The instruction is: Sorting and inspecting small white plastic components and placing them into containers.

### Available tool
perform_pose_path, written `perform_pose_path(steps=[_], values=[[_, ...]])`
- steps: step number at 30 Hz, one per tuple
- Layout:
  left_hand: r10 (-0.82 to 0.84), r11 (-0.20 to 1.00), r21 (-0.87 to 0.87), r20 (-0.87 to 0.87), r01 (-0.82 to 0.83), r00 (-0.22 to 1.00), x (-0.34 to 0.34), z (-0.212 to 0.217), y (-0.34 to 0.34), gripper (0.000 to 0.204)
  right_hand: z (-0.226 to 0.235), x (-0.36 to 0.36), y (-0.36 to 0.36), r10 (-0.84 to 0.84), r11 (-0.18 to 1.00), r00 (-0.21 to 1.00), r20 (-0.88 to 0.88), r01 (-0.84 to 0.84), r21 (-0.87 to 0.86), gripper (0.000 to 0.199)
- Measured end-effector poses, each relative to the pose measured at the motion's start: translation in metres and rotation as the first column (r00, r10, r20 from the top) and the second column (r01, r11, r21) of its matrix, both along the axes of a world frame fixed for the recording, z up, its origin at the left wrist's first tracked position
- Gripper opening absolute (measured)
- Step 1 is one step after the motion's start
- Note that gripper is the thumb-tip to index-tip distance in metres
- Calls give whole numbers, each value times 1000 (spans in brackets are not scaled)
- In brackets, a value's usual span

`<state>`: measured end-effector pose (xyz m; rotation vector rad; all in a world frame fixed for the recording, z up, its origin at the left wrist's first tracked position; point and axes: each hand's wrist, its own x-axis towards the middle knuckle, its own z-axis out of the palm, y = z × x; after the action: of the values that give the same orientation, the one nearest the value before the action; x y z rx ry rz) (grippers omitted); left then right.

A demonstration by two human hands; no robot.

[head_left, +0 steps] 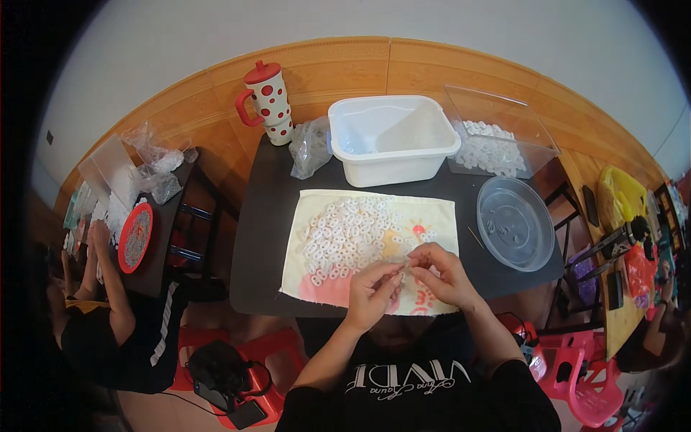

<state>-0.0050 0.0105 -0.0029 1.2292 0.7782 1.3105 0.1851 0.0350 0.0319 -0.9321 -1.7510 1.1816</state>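
Over the near right part of a pale yellow towel, my left hand and my right hand meet fingertip to fingertip. Both are closed in a pinch around something small and pale, too small to make out. To their left, a spread of small white pieces with holes covers much of the cloth. A few more such pieces lie just beyond my right hand. Pink and red printing shows on the towel where the pieces do not cover it.
Behind the towel stands a white plastic tub. A spotted tumbler and a clear bag are left of it. Rightward are a clear box of white pieces and a round clear lid. A co-worker's arm is beside a red tray.
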Motion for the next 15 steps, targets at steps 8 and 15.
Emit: perform_pose_path(steps=[8, 15], values=[[134, 981, 162, -144, -110, 980, 3, 0, -1, 19, -13, -14, -11, -49, 999, 998, -45, 50, 5, 20], [391, 840, 530, -449, -113, 804, 14, 17, -9, 35, -21, -17, -21, -232, 972, 961, -148, 222, -77, 12]])
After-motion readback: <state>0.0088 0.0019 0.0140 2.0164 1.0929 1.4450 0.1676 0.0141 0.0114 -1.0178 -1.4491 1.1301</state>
